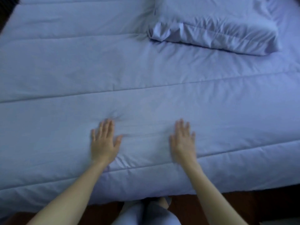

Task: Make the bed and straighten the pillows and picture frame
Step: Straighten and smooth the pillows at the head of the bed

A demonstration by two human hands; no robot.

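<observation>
A pale blue quilted cover (65, 70) lies spread over the bed, with long stitched seams across it. My left hand (103, 142) lies flat on the cover near the front edge, fingers apart, with a small pucker of cloth at its fingertips. My right hand (183, 142) lies flat beside it, also spread and holding nothing. A blue pillow (219, 28) in a creased case rests at the upper right, its loose case end bunched toward the left. No picture frame is in view.
The bed's front edge (211, 189) runs along the bottom, above a dark reddish-brown floor (194, 211). My legs (142, 213) in light blue cloth stand against that edge. A dark strip (6, 17) shows past the bed's far left corner.
</observation>
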